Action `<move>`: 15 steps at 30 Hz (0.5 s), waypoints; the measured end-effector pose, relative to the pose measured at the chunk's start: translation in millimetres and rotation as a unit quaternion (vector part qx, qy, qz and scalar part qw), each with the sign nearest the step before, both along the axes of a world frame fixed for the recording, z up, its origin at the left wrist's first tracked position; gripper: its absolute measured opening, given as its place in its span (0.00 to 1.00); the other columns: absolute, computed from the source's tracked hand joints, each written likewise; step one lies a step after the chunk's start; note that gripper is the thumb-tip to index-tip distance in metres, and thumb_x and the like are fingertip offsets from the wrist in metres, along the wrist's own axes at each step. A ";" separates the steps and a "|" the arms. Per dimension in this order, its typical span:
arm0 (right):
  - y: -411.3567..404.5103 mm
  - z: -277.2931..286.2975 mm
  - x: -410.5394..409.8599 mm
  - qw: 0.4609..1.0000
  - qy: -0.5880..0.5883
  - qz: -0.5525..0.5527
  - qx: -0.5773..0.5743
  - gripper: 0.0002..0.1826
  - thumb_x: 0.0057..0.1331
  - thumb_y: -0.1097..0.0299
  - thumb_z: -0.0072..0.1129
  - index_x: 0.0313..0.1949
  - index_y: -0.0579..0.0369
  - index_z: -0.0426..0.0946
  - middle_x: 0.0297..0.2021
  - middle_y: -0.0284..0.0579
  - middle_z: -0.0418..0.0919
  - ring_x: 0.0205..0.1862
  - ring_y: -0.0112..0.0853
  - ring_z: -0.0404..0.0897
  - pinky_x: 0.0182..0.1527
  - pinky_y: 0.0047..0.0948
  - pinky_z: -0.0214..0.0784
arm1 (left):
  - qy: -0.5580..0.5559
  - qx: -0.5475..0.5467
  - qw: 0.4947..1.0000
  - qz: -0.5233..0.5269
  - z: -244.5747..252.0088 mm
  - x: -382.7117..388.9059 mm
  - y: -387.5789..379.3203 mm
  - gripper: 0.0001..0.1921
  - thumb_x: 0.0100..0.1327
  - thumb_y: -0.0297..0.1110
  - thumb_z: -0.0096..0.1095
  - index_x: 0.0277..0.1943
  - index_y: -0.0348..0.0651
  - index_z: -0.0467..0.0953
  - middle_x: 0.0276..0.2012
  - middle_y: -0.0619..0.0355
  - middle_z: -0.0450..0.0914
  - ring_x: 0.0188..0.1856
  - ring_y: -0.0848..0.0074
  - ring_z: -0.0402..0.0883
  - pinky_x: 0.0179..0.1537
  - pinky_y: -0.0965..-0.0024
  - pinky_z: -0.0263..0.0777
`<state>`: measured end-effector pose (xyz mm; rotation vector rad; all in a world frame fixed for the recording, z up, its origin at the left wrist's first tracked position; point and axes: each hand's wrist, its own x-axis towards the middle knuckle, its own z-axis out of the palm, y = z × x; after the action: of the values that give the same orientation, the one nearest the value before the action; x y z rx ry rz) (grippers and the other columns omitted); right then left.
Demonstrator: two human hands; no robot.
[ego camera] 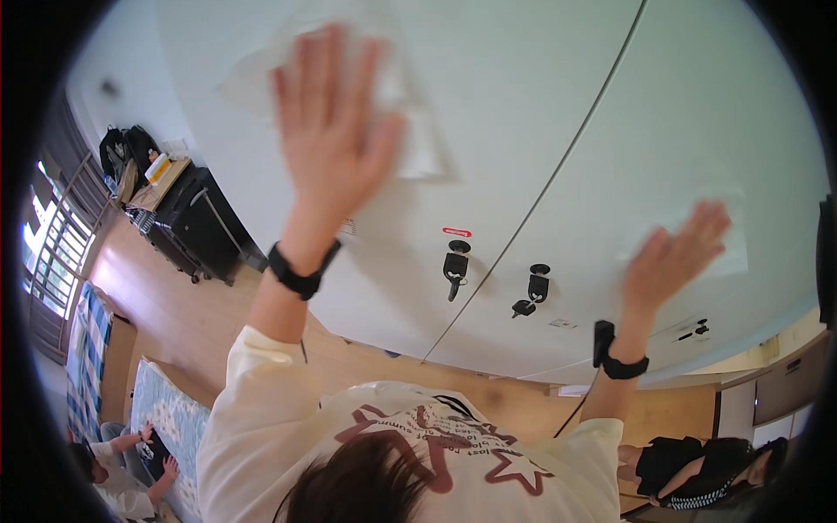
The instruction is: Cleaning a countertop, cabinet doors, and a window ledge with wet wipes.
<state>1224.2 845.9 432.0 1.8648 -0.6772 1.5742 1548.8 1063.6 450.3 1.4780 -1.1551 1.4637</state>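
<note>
My left hand (333, 124) lies flat with fingers spread over a thin white wipe (422, 153) on the left door (497, 118) of a tall white cabinet. Parts of the wipe stick out around the palm, and the hand is blurred. On the right door (686, 98), my right hand (677, 258) presses a second thin wipe (732, 242), which is pale and hard to make out against the door. Below and between the hands hang a left key (455, 267) and a right key (537, 286) in black locks. Each wrist wears a black strap.
A dark seam (556, 173) parts the doors. Another lock with a key (701, 327) sits lower right. Black suitcases (203, 222) stand left, beside a small desk (163, 186) with backpacks. One person (124, 464) sits by a bed (160, 405); another person (706, 471) is at lower right.
</note>
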 end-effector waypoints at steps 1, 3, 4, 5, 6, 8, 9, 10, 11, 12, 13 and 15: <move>-10.0 -6.5 -22.6 0.999 -0.037 0.005 0.036 0.35 0.76 0.52 0.43 0.76 0.56 0.53 0.78 0.51 0.51 0.80 0.48 0.44 0.78 0.53 0.28 | 0.009 -0.031 0.999 0.012 -7.2 22.0 10.3 0.32 0.69 0.47 0.53 0.75 0.49 0.64 0.77 0.48 0.56 0.79 0.53 0.50 0.76 0.42 0.37; -11.9 -19.1 -39.4 0.996 -0.049 0.024 0.077 0.36 0.74 0.59 0.46 0.78 0.57 0.49 0.78 0.52 0.49 0.81 0.48 0.41 0.78 0.50 0.27 | 0.040 -0.052 0.997 0.027 -24.7 43.5 32.5 0.32 0.73 0.45 0.47 0.77 0.43 0.58 0.78 0.45 0.52 0.80 0.50 0.46 0.75 0.43 0.36; -14.8 -29.8 -39.4 0.991 -0.090 0.045 0.089 0.37 0.73 0.63 0.46 0.78 0.57 0.47 0.79 0.52 0.47 0.81 0.47 0.40 0.78 0.49 0.26 | 0.041 -0.055 0.997 0.024 -36.1 45.1 32.2 0.33 0.73 0.45 0.47 0.77 0.41 0.57 0.78 0.43 0.50 0.80 0.49 0.45 0.75 0.43 0.35; -16.8 -38.0 -39.3 0.984 -0.131 0.066 0.101 0.38 0.71 0.66 0.47 0.78 0.58 0.46 0.79 0.53 0.46 0.81 0.47 0.38 0.77 0.48 0.26 | 0.042 -0.057 0.997 0.020 -45.8 46.1 32.3 0.34 0.73 0.45 0.47 0.77 0.40 0.55 0.78 0.41 0.49 0.80 0.47 0.44 0.75 0.42 0.34; -11.7 -43.8 -32.1 0.983 -0.135 0.066 0.110 0.37 0.76 0.59 0.42 0.78 0.58 0.44 0.79 0.55 0.44 0.81 0.49 0.37 0.77 0.51 0.25 | 0.050 -0.051 0.997 0.024 -53.4 39.7 30.1 0.34 0.73 0.45 0.47 0.77 0.40 0.55 0.78 0.41 0.49 0.80 0.47 0.44 0.75 0.42 0.34; 1.0 -56.0 -14.6 0.985 -0.118 0.037 0.117 0.36 0.78 0.54 0.37 0.78 0.58 0.44 0.79 0.55 0.44 0.81 0.50 0.38 0.77 0.53 0.26 | 0.058 -0.050 0.997 0.018 -64.1 20.1 15.9 0.34 0.73 0.46 0.47 0.77 0.38 0.55 0.78 0.38 0.47 0.80 0.44 0.42 0.75 0.42 0.32; 3.9 -60.9 -7.3 0.987 -0.111 0.011 0.115 0.36 0.80 0.49 0.32 0.78 0.58 0.44 0.79 0.56 0.44 0.81 0.51 0.39 0.77 0.54 0.26 | 0.062 -0.046 0.997 0.026 -70.2 14.3 14.1 0.34 0.73 0.46 0.47 0.77 0.38 0.55 0.78 0.38 0.47 0.80 0.44 0.42 0.75 0.42 0.32; 3.4 -67.5 -5.1 0.987 -0.106 0.013 0.119 0.36 0.80 0.49 0.32 0.78 0.58 0.44 0.79 0.56 0.44 0.81 0.51 0.39 0.77 0.54 0.26 | 0.065 -0.029 0.997 0.012 -79.1 8.5 10.3 0.35 0.73 0.46 0.46 0.77 0.38 0.55 0.78 0.38 0.47 0.80 0.44 0.42 0.75 0.41 0.31; 3.4 -75.2 -4.3 0.990 -0.092 0.019 0.108 0.37 0.80 0.45 0.27 0.78 0.58 0.45 0.78 0.55 0.45 0.80 0.51 0.40 0.77 0.56 0.27 | 0.067 -0.012 0.998 -0.001 -87.6 4.3 10.4 0.35 0.73 0.47 0.46 0.77 0.38 0.55 0.78 0.38 0.47 0.80 0.43 0.42 0.75 0.41 0.31; 2.3 -82.1 -3.9 0.992 -0.079 0.027 0.097 0.38 0.80 0.42 0.21 0.78 0.58 0.47 0.78 0.55 0.46 0.80 0.52 0.41 0.77 0.57 0.27 | 0.080 -0.003 0.997 -0.009 -93.4 0.7 13.9 0.33 0.72 0.45 0.47 0.75 0.39 0.59 0.78 0.38 0.50 0.79 0.43 0.44 0.75 0.40 0.34; 0.2 -90.2 -8.4 0.992 -0.077 0.029 0.099 0.38 0.80 0.42 0.21 0.78 0.58 0.47 0.78 0.55 0.46 0.80 0.52 0.41 0.77 0.57 0.27 | 0.082 -0.001 0.997 -0.005 -99.1 -0.6 19.9 0.33 0.72 0.45 0.47 0.75 0.39 0.59 0.78 0.38 0.50 0.79 0.43 0.44 0.75 0.40 0.34; -5.2 -105.0 -26.0 0.991 -0.052 0.069 0.102 0.37 0.80 0.43 0.22 0.76 0.59 0.52 0.77 0.55 0.50 0.79 0.53 0.44 0.77 0.57 0.29 | 0.111 0.044 0.993 -0.016 -110.4 2.2 33.6 0.29 0.70 0.42 0.48 0.71 0.40 0.68 0.76 0.39 0.54 0.78 0.44 0.48 0.74 0.41 0.41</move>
<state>1198.2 840.8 327.0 2.0270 -0.7966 1.7569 1551.0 1097.2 339.9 1.6288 -1.1125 1.2044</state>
